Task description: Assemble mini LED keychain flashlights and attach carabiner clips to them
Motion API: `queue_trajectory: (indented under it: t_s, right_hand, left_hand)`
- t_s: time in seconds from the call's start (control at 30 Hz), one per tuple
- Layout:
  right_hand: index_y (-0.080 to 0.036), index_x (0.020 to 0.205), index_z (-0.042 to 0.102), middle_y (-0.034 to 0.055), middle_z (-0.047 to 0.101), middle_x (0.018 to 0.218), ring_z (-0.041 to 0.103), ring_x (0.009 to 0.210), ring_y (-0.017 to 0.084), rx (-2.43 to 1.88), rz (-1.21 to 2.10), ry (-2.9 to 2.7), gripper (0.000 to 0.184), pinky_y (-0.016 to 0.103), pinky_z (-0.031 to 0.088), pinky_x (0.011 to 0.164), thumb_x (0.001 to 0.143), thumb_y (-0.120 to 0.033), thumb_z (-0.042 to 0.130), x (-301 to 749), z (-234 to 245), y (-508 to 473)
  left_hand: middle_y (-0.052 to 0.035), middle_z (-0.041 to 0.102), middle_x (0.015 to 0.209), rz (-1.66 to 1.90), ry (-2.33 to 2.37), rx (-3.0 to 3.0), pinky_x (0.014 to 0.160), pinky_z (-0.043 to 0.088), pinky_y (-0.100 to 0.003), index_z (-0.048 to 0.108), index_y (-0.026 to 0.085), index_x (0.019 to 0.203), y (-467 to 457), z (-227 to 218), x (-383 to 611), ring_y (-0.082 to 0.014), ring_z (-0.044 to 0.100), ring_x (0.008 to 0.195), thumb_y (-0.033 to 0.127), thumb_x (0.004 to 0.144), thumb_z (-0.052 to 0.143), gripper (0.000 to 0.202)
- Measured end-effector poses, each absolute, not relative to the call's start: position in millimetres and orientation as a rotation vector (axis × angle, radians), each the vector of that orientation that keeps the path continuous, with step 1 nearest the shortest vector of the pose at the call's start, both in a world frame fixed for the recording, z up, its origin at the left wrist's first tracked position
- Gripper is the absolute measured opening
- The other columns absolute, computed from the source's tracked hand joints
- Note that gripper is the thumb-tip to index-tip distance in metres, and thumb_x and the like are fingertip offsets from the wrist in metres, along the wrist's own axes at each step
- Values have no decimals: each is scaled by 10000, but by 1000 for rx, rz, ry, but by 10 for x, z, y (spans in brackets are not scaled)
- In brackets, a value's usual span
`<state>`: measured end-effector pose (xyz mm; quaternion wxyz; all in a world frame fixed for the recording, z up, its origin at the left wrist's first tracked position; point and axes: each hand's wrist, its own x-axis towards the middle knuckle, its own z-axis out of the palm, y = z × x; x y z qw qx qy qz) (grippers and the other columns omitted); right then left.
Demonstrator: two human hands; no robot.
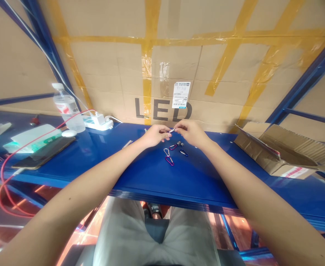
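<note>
Both my hands meet above the blue shelf point(151, 177), pinching one small silver metal piece point(172, 130) between them. My left hand point(155, 135) grips its left end with closed fingers. My right hand point(191, 133) pinches its right end. Just below the hands lie several small carabiner clips: a purple one point(169, 161), a silver one point(166, 152), a dark red one point(173, 147) and a dark blue one point(183, 152). A small metal part point(180, 143) lies beside them.
A taped cardboard wall marked LED point(162, 110) stands behind the shelf. An open cardboard box point(284, 151) sits at the right. At the left are a water bottle point(67, 107), a white power strip point(98, 121), a phone point(44, 152) and a red cable point(4, 173).
</note>
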<state>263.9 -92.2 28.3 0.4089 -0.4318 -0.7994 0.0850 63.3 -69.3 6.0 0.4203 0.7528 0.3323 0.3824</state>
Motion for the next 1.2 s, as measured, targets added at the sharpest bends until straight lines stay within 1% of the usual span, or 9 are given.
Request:
queue_trajectory:
  t_s: [0.17, 0.37, 0.47, 0.57, 0.67, 0.8, 0.87, 1.0, 1.2]
  right_hand:
    - [-194, 791, 723, 46, 721, 810, 622, 747, 193, -1081, 187, -2034, 126, 323, 457, 722, 837, -167, 610, 2635, 261, -917]
    - [-194, 784, 710, 37, 712, 780, 607, 703, 178, -1094, 282, -2009, 116, 305, 458, 678, 837, -204, 607, 2613, 228, -936]
    - [-185, 789, 702, 20, 678, 701, 584, 615, 158, -1131, 452, -1932, 113, 289, 452, 604, 833, -237, 612, 2590, 204, -932]
    - [-176, 778, 700, 7, 649, 645, 567, 559, 143, -1154, 565, -1874, 108, 275, 445, 553, 817, -228, 615, 2571, 186, -921]
    - [-169, 758, 699, 6, 647, 638, 569, 545, 133, -1148, 608, -1821, 87, 266, 459, 542, 796, -214, 635, 2572, 190, -915]
    - [-163, 758, 705, 9, 656, 647, 577, 553, 128, -1114, 644, -1794, 74, 259, 478, 552, 790, -204, 652, 2594, 202, -918]
    - [-161, 761, 710, 10, 654, 646, 571, 549, 125, -1117, 659, -1809, 80, 256, 477, 544, 795, -196, 647, 2600, 194, -919]
    - [-162, 746, 708, 8, 649, 628, 548, 519, 114, -1122, 699, -1818, 89, 244, 455, 507, 806, -187, 647, 2591, 174, -922]
    - [-158, 710, 684, 6, 640, 605, 539, 470, 103, -1134, 805, -1777, 103, 235, 421, 460, 810, -176, 669, 2559, 171, -930]
  left_hand:
    - [-66, 723, 833, 934, 874, 1957, 677, 488, -261, 699, 111, 875, -702, 79, 644, -107, 610, 671, 172, 956, 558, 174]
    - [-23, 670, 833, 940, 915, 1936, 606, 450, -245, 578, 152, 874, -784, 94, 651, -92, 600, 599, 133, 921, 573, 51]
    - [33, 596, 782, 1012, 875, 2012, 605, 436, -246, 534, 185, 892, -795, 81, 648, -84, 544, 574, 129, 868, 626, 111]
    - [32, 588, 746, 1025, 927, 2067, 694, 457, -274, 530, 201, 956, -807, 74, 677, -130, 569, 680, 167, 885, 609, 111]
    - [-34, 657, 859, 1032, 1121, 2098, 834, 481, -344, 576, 190, 1006, -835, 98, 724, -199, 619, 854, 236, 941, 538, 88]
    - [-87, 642, 863, 1024, 1176, 2373, 973, 450, -396, 619, 174, 795, -850, 137, 746, -254, 599, 1000, 208, 983, 421, 275]
    - [-95, 634, 838, 1002, 1167, 2448, 971, 455, -396, 621, 169, 757, -842, 144, 732, -257, 596, 980, 196, 976, 435, 289]
    - [-105, 672, 925, 986, 1171, 2486, 931, 475, -387, 640, 166, 839, -826, 136, 691, -255, 613, 957, 183, 948, 501, 177]
    - [-80, 667, 885, 988, 1097, 2547, 789, 491, -344, 594, 178, 953, -849, 90, 642, -237, 627, 855, 156, 941, 488, 109]
